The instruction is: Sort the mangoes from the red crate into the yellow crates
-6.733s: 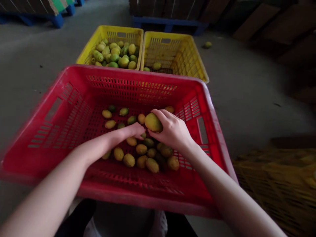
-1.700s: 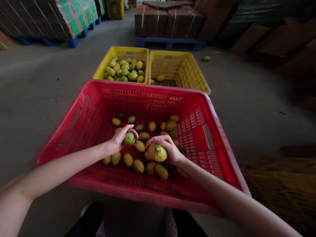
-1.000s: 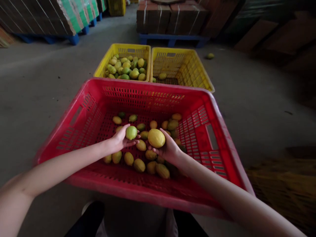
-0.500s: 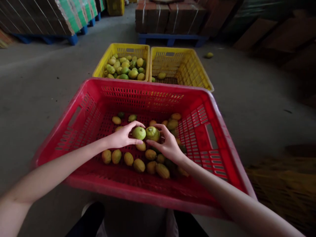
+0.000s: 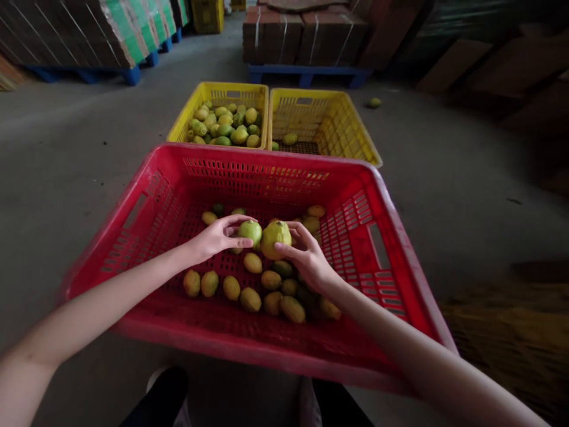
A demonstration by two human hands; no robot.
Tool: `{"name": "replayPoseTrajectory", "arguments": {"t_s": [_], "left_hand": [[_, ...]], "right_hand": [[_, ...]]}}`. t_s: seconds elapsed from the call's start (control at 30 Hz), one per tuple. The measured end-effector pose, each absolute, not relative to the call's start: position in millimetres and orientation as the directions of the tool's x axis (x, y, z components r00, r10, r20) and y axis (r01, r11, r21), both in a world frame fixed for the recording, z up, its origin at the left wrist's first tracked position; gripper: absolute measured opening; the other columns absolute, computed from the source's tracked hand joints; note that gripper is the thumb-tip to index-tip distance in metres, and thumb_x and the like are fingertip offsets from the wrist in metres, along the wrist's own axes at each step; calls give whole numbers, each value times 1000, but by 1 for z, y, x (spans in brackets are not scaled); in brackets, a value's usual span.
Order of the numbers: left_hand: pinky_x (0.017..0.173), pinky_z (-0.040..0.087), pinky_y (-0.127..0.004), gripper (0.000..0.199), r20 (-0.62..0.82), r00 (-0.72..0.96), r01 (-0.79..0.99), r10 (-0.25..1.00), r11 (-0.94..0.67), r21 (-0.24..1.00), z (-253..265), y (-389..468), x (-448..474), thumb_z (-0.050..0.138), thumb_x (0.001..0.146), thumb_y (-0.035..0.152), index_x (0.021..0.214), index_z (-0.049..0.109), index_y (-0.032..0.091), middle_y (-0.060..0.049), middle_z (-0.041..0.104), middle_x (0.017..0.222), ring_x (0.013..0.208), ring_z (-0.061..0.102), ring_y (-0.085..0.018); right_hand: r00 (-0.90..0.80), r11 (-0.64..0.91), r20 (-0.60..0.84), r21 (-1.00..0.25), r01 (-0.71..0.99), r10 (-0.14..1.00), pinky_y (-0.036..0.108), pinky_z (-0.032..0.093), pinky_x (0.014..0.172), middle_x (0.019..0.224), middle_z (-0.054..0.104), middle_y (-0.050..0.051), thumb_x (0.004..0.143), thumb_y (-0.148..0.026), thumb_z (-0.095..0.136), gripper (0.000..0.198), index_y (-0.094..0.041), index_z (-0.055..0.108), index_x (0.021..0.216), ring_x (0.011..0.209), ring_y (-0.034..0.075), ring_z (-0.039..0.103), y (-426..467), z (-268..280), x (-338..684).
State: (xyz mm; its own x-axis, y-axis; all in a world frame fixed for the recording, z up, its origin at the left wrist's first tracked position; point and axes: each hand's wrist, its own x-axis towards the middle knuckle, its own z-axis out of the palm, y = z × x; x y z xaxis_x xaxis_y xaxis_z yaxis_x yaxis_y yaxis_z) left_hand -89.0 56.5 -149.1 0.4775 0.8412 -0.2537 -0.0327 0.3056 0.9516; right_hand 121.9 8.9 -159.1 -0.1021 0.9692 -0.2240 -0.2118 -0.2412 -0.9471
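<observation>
My left hand (image 5: pixel 217 238) has its fingers closed round a round green lemon (image 5: pixel 251 232). Beside it, my right hand (image 5: pixel 310 260) grips a larger, lumpy yellow-green lemon (image 5: pixel 274 239), the thumb across its lower side. The two fruits are side by side, almost touching, above the middle of a big red crate (image 5: pixel 267 347). Loose lemons lie on the crate floor, among them a yellowish one (image 5: pixel 252 263) just below my hands and a dark green one (image 5: pixel 283 268). My right hand and forearm hide part of the fruit on the right.
Beyond the red crate stand a yellow crate (image 5: pixel 174 121) holding many lemons and another yellow crate (image 5: pixel 362 133) with a couple in it. A lone lemon (image 5: pixel 374 103) lies on the floor. Strapped boxes (image 5: pixel 306 38) rest on a blue pallet (image 5: pixel 306 75) behind.
Both lemons have come up slightly and tilted, so their stem ends now point more upward. My right thumb has moved onto the front of its lemon. The view has shifted a little.
</observation>
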Motion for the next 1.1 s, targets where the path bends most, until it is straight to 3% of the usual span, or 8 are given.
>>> {"name": "replayPoseTrajectory", "arguments": {"t_s": [0.13, 0.33, 0.53, 0.67, 0.8, 0.93, 1.03, 1.1], "left_hand": [[91, 49, -32, 40, -348, 467, -185, 813, 475, 860, -150, 57, -91, 81, 66, 18, 104, 67, 17, -4, 69, 100, 93, 64, -15], [87, 55, -35, 12, -491, 446, -297, 748, 641, 707, -148, 58, -91, 61, 85, 14, 95, 66, 13, -7, 71, 91, 82, 68, -16], [98, 49, -34, 27, -492, 511, -198, 705, 654, 731, -154, 54, -89, 72, 78, 18, 104, 67, 15, -8, 71, 104, 95, 67, -17], [97, 49, -37, 43, -498, 559, -138, 663, 666, 733, -159, 53, -90, 80, 70, 22, 109, 63, 16, -7, 68, 107, 96, 67, -17], [79, 53, -31, 38, -573, 536, 36, 620, 661, 749, -167, 49, -88, 72, 77, 39, 107, 59, 20, -5, 67, 104, 78, 68, -14], [63, 49, -26, 30, -656, 506, 362, 559, 553, 750, -182, 35, -86, 70, 74, 48, 91, 65, 24, 2, 69, 84, 68, 65, -14], [66, 51, -29, 35, -685, 507, 571, 523, 391, 721, -193, 19, -86, 78, 61, 51, 83, 69, 26, 3, 69, 72, 68, 65, -15], [73, 52, -31, 41, -643, 494, 621, 584, 280, 732, -194, 12, -83, 79, 59, 54, 89, 70, 28, 4, 70, 74, 73, 65, -14]], "right_hand": [[-196, -373, -319, -833, -408, 927, 31, 51, 71, 95, 65, 1, 66, -31, 78, 34, -23, 63, 95, 85, 19, 62, 12, -156, 124], [-255, -495, -425, -708, -503, 868, 40, 54, 72, 87, 68, 4, 75, -32, 66, 24, -20, 62, 94, 80, 22, 64, 16, -156, 127], [-304, -574, -487, -672, -468, 819, 38, 56, 73, 92, 71, 5, 83, -33, 58, 22, -20, 60, 101, 84, 21, 67, 13, -158, 120], [-309, -652, -581, -598, -466, 753, 28, 54, 59, 87, 72, 5, 89, -36, 52, 24, -18, 63, 101, 73, 17, 67, 14, -154, 116], [-290, -690, -664, -480, -541, 689, 25, 48, 44, 66, 68, 6, 91, -51, 45, 41, -15, 64, 90, 53, 17, 63, 22, -147, 126], [-185, -604, -676, -458, -652, 713, 25, 50, 45, 61, 66, 4, 89, -52, 47, 38, -17, 62, 83, 50, 16, 62, 29, -139, 138], [-145, -585, -700, -443, -679, 699, 25, 51, 46, 62, 67, 3, 89, -50, 49, 34, -18, 60, 81, 51, 16, 63, 29, -135, 143], [-137, -587, -705, -449, -674, 696, 25, 51, 46, 62, 67, 3, 89, -49, 49, 33, -19, 60, 80, 51, 15, 63, 28, -133, 142]]}}
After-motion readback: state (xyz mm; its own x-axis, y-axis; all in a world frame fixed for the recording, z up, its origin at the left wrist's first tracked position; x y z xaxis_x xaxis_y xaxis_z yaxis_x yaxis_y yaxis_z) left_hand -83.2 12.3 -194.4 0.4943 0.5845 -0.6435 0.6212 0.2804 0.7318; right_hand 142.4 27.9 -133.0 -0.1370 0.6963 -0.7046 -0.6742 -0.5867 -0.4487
